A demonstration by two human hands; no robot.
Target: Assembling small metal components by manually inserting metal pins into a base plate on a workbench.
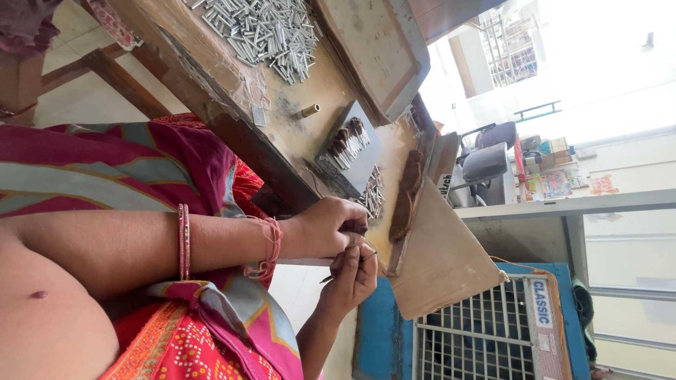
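Head view, turned sideways, of a wooden workbench (211, 63). One hand (327, 226), bangles and red thread at its wrist, is curled closed at the bench edge; what it pinches is hidden by the fingers. Which hand is left and which right cannot be told from the rotated picture. The other hand (352, 274), just below and touching it, has its fingers closed on a thin metal rod (348, 267), which juts out past the fingers on both sides. Just beyond the hands lies a brown lump of paste (407, 197) on a cardboard sheet (443, 260). Near it, a grey tray (359, 158) holds a row of small tubes with dark tips (348, 141). A heap of silver tubes (271, 28) lies at the far end of the bench, well apart, with one brass tube (308, 110) between heap and tray. Blue crate (493, 331) at lower right.
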